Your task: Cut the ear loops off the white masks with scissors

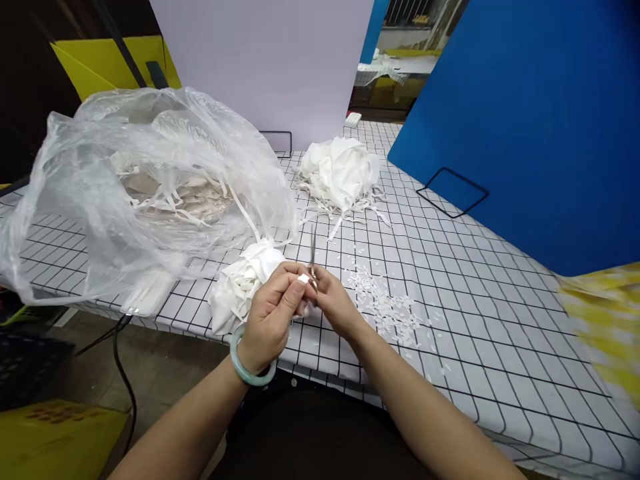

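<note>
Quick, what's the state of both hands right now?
Left hand: closed, pinching a small white piece between thumb and finger.
Right hand: closed, holding scissors, pointing away from the body.

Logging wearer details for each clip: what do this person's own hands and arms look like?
The left hand and right hand are ungloved, with no sleeves on the visible forearms. A smooth, pale green bangle circles the left wrist; the right wrist is bare.

nothing readable, blurred marks on yellow surface
</note>
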Available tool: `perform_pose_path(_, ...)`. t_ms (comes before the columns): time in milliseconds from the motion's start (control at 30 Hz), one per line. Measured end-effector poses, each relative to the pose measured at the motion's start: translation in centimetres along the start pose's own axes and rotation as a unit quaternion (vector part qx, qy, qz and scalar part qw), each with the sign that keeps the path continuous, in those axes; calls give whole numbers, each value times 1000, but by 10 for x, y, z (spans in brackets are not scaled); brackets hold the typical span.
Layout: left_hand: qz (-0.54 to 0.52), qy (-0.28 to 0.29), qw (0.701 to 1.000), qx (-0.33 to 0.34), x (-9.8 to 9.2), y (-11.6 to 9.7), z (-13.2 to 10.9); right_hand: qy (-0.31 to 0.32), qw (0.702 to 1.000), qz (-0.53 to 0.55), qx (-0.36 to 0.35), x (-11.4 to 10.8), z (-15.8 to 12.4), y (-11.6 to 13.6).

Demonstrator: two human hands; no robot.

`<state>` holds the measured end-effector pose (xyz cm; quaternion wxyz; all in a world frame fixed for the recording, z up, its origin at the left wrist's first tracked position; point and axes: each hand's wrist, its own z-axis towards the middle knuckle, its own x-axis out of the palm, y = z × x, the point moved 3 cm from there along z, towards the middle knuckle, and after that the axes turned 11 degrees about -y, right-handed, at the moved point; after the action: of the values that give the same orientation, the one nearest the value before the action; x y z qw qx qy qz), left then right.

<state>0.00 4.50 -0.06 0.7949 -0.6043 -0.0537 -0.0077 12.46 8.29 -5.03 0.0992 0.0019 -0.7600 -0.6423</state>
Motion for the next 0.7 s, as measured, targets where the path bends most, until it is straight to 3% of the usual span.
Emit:
perform_pose_path(100, 18, -5, 1000, -8, 6, 10, -6, -63, 979, -178, -73, -36, -24, 12)
perform_pose_path(267, 59, 30, 998, 5, 13, 17, -16, -46, 913, -372, -161, -63, -64, 22)
perform_pose_path(400, 86, 56, 994, 42, 18, 19, -20, -29, 900, -401, -170, -66, -78, 19)
perform_pose_path(700, 126, 88, 985, 83, 23, 20, -23, -15, 902, -391, -184, -67, -79, 18)
